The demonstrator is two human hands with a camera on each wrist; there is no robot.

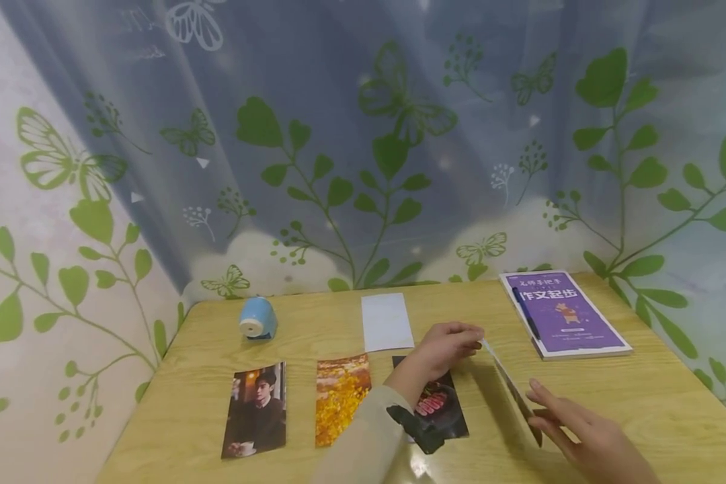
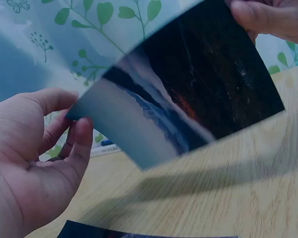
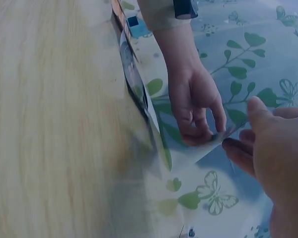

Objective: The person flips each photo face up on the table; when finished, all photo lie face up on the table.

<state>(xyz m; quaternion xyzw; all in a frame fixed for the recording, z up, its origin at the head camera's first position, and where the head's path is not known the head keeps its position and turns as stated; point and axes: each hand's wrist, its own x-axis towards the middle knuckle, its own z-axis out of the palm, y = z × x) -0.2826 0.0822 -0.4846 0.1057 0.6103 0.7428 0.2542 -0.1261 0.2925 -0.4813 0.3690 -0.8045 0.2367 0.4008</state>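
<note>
A glossy photo print [image 2: 188, 94] of a dark landscape with pale bands is held up on a slant over the wooden table, and the head view catches it nearly edge-on. My left hand [image 1: 444, 346] pinches its far corner between thumb and fingers. My right hand [image 1: 593, 433] pinches the opposite edge, thumb on one face and fingers behind. Beneath my left forearm lies a dark food photo [image 1: 454, 407], partly covered by the sleeve. Left of it are a photo of yellow autumn leaves [image 1: 341, 396] and a portrait photo [image 1: 255, 411].
A blank white card [image 1: 387, 321] lies behind the photo row. The blue pencil sharpener [image 1: 258, 317] stands at the back left. At the back right, a dark pen [image 1: 526, 314] rests on a purple-covered book [image 1: 575, 316]. Patterned curtain [image 1: 314, 222] hangs behind the table.
</note>
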